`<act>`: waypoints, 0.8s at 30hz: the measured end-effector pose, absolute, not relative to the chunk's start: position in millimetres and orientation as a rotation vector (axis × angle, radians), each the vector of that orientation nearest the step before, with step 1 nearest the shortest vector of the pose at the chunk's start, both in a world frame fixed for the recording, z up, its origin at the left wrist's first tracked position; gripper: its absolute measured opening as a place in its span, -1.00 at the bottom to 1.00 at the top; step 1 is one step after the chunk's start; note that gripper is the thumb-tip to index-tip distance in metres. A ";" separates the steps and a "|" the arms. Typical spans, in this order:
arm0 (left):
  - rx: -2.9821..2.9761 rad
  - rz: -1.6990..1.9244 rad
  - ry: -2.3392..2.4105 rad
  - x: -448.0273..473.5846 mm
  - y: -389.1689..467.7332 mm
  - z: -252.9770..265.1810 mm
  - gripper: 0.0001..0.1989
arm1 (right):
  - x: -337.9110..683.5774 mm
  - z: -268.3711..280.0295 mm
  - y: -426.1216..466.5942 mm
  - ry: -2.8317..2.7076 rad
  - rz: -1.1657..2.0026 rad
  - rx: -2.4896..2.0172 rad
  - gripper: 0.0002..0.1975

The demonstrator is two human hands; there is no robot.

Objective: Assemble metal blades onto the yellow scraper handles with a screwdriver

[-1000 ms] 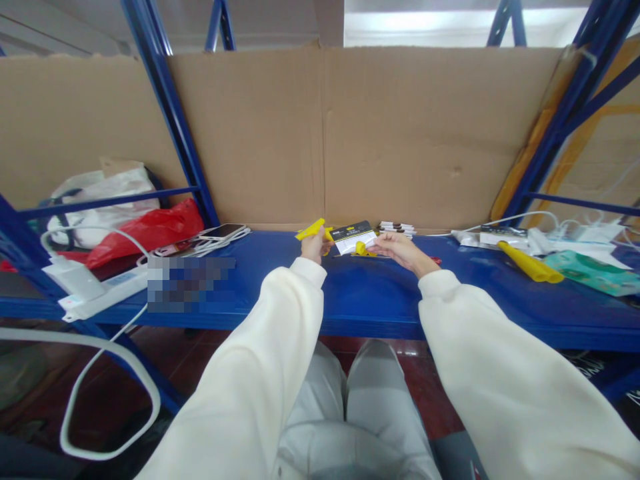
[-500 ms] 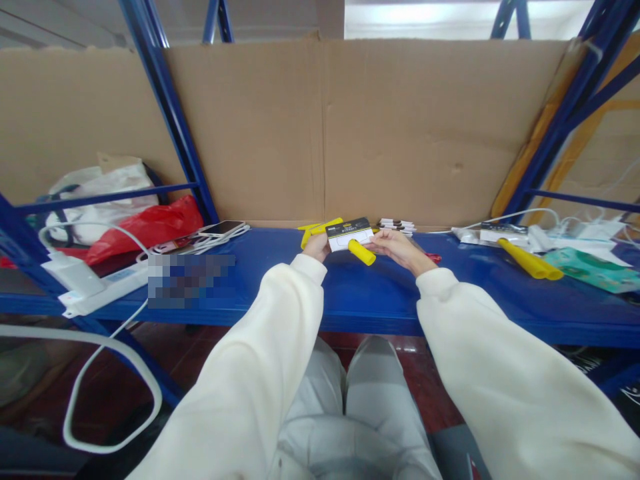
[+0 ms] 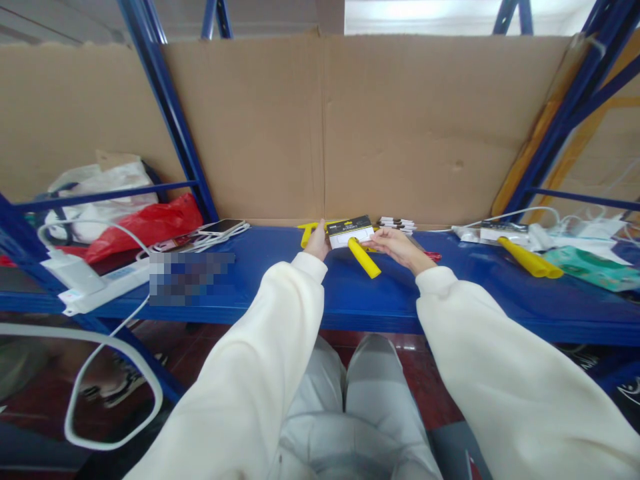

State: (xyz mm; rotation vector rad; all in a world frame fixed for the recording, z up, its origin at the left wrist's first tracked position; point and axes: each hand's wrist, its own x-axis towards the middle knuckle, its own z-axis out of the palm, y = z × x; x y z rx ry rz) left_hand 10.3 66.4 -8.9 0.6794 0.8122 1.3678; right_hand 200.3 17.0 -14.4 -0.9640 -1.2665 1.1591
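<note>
Above the blue shelf, a black-and-white printed card (image 3: 342, 235) is held up between my two hands. My left hand (image 3: 317, 243) grips its left edge. The fingers of my right hand (image 3: 399, 249) pinch the card near its right edge. From the card's lower middle a yellow tube-like handle (image 3: 365, 259) slants down toward me; how the two join cannot be made out. Yellow pieces (image 3: 306, 235) show behind my left hand, partly covered by it. A small stack of white and black cards (image 3: 397, 223) lies behind my right hand, with a red item (image 3: 433, 256) beside my right wrist.
Cardboard (image 3: 390, 127) walls the back of the blue shelf (image 3: 270, 280). At left are a white power strip (image 3: 113, 283), cables, a phone (image 3: 227, 225) and a red bag (image 3: 150, 223). Two yellow tubes (image 3: 533, 259) and a green packet (image 3: 593, 267) lie at right.
The yellow handle hanging from the card now reaches lower and shows more of its length. My left fingers have shifted up along the card's edge. My right hand has barely moved.
</note>
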 end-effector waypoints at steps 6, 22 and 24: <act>0.728 1.383 0.869 11.0 60.3 -4.6 -0.74 | 203.2 -16.8 21.1 -1.271 1.124 -0.964 -0.74; 1.092 1.274 0.912 16.5 59.9 -16.7 -0.87 | 205.2 -16.7 24.9 -1.208 1.061 -0.939 -0.71; 1.166 1.280 0.919 15.0 59.9 -19.9 -0.93 | 205.5 -17.0 25.6 -1.204 1.055 -0.945 -0.71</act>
